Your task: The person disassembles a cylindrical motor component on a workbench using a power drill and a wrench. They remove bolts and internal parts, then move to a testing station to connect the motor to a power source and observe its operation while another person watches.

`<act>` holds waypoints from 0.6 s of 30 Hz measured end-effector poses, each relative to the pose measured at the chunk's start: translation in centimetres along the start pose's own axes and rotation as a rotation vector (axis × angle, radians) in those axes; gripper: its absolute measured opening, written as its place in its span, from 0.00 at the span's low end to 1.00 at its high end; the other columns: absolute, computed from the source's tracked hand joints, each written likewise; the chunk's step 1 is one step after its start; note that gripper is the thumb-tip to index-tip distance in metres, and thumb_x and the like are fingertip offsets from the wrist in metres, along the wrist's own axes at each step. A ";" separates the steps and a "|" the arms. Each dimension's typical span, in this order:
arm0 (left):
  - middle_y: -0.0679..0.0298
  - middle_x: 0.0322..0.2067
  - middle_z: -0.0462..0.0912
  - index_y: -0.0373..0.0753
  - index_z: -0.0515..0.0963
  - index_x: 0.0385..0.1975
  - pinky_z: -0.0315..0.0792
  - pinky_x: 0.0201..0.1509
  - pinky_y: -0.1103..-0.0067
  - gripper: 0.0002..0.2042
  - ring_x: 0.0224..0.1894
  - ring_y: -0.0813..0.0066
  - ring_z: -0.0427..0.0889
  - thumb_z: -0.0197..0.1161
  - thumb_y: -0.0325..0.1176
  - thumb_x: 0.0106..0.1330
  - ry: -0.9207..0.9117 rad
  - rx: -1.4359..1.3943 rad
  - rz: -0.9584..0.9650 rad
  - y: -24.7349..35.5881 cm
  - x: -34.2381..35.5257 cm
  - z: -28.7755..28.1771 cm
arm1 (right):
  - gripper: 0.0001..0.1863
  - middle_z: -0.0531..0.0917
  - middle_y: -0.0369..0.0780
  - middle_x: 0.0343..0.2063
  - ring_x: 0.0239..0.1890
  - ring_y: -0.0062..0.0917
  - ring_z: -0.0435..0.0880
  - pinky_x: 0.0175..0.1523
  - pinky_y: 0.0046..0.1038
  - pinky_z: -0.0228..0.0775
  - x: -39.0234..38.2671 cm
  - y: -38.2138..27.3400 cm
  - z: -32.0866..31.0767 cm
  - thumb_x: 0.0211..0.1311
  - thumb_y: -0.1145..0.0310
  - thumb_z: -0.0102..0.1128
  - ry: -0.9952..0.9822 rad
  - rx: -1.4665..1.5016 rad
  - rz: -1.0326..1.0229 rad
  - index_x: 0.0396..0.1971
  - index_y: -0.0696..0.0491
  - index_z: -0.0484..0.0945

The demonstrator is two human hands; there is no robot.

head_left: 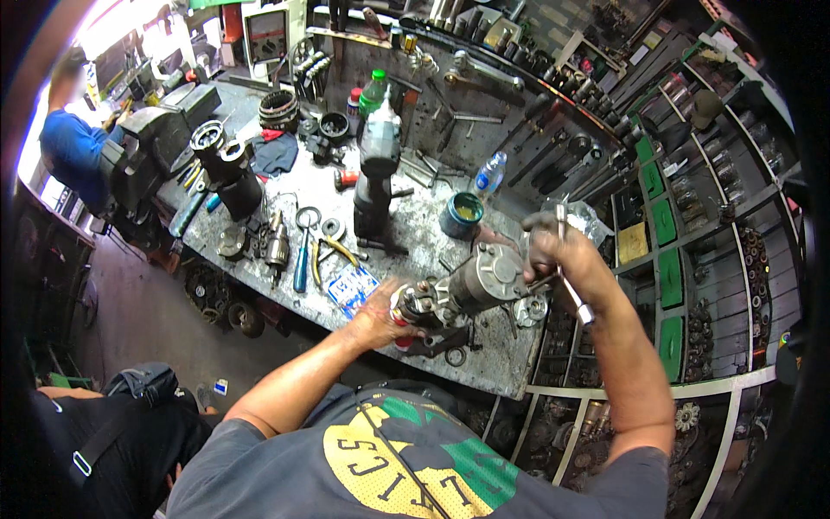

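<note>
A grey cylindrical starter motor (484,281) lies near the front edge of the cluttered bench. My left hand (377,318) is wrapped around its left end, by a round fitting with bolts and a small red part (403,341). My right hand (556,246) is closed on a long silver wrench (581,304) held over the motor's right end, with the fingertips close to the housing. Around them are a teal-rimmed can (462,214), a black cordless impact tool (372,216), yellow-handled pliers (344,251), a blue-handled tool (300,272) and a metal ring (456,355).
Metal shelving with green trays (666,277) and parts fills the right side. A bench vise (164,130) sits at back left near a person in blue (73,156); another person in black (121,441) is at lower left. A bottle (489,173) and black housings (238,195) stand on the bench.
</note>
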State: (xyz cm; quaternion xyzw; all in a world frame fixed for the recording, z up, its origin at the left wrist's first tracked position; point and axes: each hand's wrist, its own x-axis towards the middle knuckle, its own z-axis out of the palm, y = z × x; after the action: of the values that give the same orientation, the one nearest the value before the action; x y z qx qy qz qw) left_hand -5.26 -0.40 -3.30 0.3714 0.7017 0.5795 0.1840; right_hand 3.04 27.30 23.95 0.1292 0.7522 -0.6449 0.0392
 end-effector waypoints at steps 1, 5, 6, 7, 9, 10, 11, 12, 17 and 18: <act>0.51 0.58 0.80 0.38 0.76 0.65 0.73 0.71 0.61 0.45 0.64 0.47 0.79 0.91 0.42 0.45 0.003 0.058 0.015 0.0 0.1 -0.1 | 0.27 0.81 0.40 0.26 0.32 0.31 0.84 0.43 0.35 0.79 -0.8 -1.7 0.5 0.70 0.52 0.72 0.038 -0.457 -0.049 0.57 0.58 0.79; 0.51 0.60 0.80 0.38 0.75 0.67 0.69 0.74 0.59 0.45 0.66 0.47 0.76 0.90 0.44 0.47 -0.043 0.141 0.045 0.4 0.3 -0.6 | 0.20 0.90 0.54 0.42 0.50 0.49 0.91 0.58 0.48 0.80 -1.6 -8.2 1.8 0.68 0.57 0.70 -0.151 -1.381 0.232 0.48 0.59 0.85; 0.50 0.60 0.79 0.38 0.75 0.67 0.68 0.75 0.59 0.45 0.67 0.46 0.76 0.90 0.45 0.48 -0.048 0.121 0.056 0.5 0.3 -0.8 | 0.16 0.91 0.50 0.41 0.52 0.47 0.91 0.63 0.47 0.80 -1.5 -8.9 1.8 0.70 0.60 0.68 -0.280 -1.417 0.225 0.48 0.56 0.85; 0.50 0.61 0.79 0.38 0.74 0.68 0.67 0.76 0.59 0.46 0.67 0.46 0.76 0.89 0.45 0.48 -0.057 0.189 0.062 0.5 0.5 -1.0 | 0.14 0.91 0.48 0.41 0.54 0.44 0.90 0.66 0.47 0.78 -1.6 -9.4 1.8 0.69 0.61 0.67 -0.443 -1.639 -0.066 0.49 0.54 0.86; 0.50 0.61 0.79 0.38 0.73 0.68 0.68 0.76 0.59 0.46 0.67 0.46 0.76 0.89 0.46 0.49 -0.041 0.209 0.106 0.5 0.5 -1.1 | 0.12 0.92 0.42 0.40 0.58 0.40 0.89 0.73 0.46 0.74 -1.4 -9.2 1.5 0.68 0.65 0.65 -0.773 -1.925 -0.799 0.49 0.48 0.86; 0.50 0.61 0.79 0.38 0.73 0.69 0.68 0.76 0.59 0.46 0.67 0.46 0.76 0.89 0.46 0.50 -0.049 0.242 0.097 0.4 0.4 -1.0 | 0.14 0.91 0.37 0.38 0.62 0.34 0.87 0.82 0.46 0.65 -1.8 -8.7 1.4 0.66 0.69 0.61 -0.783 -1.894 -0.889 0.50 0.42 0.86; 0.50 0.61 0.78 0.39 0.73 0.69 0.69 0.75 0.60 0.44 0.67 0.46 0.76 0.87 0.46 0.52 -0.017 0.217 0.130 0.4 0.3 -1.0 | 0.14 0.91 0.37 0.37 0.59 0.34 0.89 0.78 0.45 0.68 -1.9 -8.4 1.1 0.66 0.69 0.61 -0.707 -1.847 -0.859 0.50 0.44 0.86; 0.50 0.62 0.78 0.39 0.72 0.69 0.70 0.75 0.60 0.44 0.68 0.46 0.76 0.86 0.47 0.54 -0.019 0.194 0.102 0.3 0.0 -0.9 | 0.14 0.90 0.37 0.36 0.56 0.35 0.90 0.75 0.45 0.72 -2.4 -8.1 0.8 0.65 0.70 0.61 -0.647 -1.786 -0.865 0.49 0.46 0.86; 0.46 0.57 0.84 0.36 0.71 0.69 0.78 0.67 0.62 0.42 0.61 0.45 0.84 0.86 0.43 0.57 0.150 0.072 -0.182 -0.8 -3.6 -1.8 | 0.11 0.89 0.40 0.40 0.40 0.30 0.87 0.55 0.36 0.78 -5.6 -7.4 -2.8 0.67 0.71 0.69 0.042 -1.155 -0.713 0.47 0.57 0.85; 0.45 0.56 0.86 0.35 0.71 0.69 0.79 0.66 0.61 0.42 0.60 0.45 0.85 0.85 0.44 0.57 0.202 0.071 -0.277 -1.1 -4.5 -2.2 | 0.10 0.88 0.40 0.41 0.41 0.28 0.86 0.54 0.32 0.77 -6.8 -6.0 -3.6 0.71 0.71 0.69 0.294 -0.893 -0.635 0.48 0.58 0.84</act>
State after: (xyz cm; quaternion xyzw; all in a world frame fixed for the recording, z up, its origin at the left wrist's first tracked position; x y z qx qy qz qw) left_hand -4.15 -5.24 -4.58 0.2172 0.7810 0.5579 0.1776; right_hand 8.48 29.03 31.82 -0.0439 0.9515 -0.2196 -0.2111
